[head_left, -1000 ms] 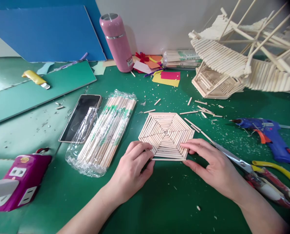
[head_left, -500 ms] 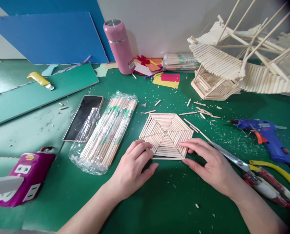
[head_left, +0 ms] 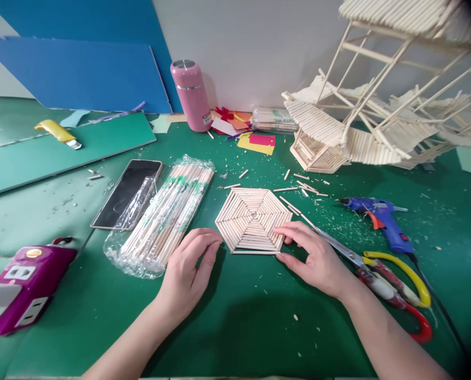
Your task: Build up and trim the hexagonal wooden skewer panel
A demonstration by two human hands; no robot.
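A flat hexagonal panel of thin wooden sticks (head_left: 255,224) lies on the green tabletop, its sticks laid in rings around a small centre hole. Along its near edge runs one stick (head_left: 255,253), with a narrow gap at its left part. My right hand (head_left: 312,253) grips the panel's lower right corner, fingertips on top and thumb at that stick's end. My left hand (head_left: 191,266) is apart from the panel, at its left, with thumb and fingertips closed together; nothing shows between them. Beside it lies a plastic-wrapped bundle of sticks (head_left: 167,211).
Scissors (head_left: 348,253) and a blue glue gun (head_left: 381,214) lie at right, near cut stick pieces (head_left: 308,186). Behind stands a large stick model (head_left: 338,126). A phone (head_left: 128,192), purple power strip (head_left: 33,285), yellow cutter (head_left: 59,132) and pink flask (head_left: 191,95) are around.
My left hand has let go of the panel's left corner and drawn back to the left, its fingers closing. My right hand keeps its place on the panel. The camera view has shifted.
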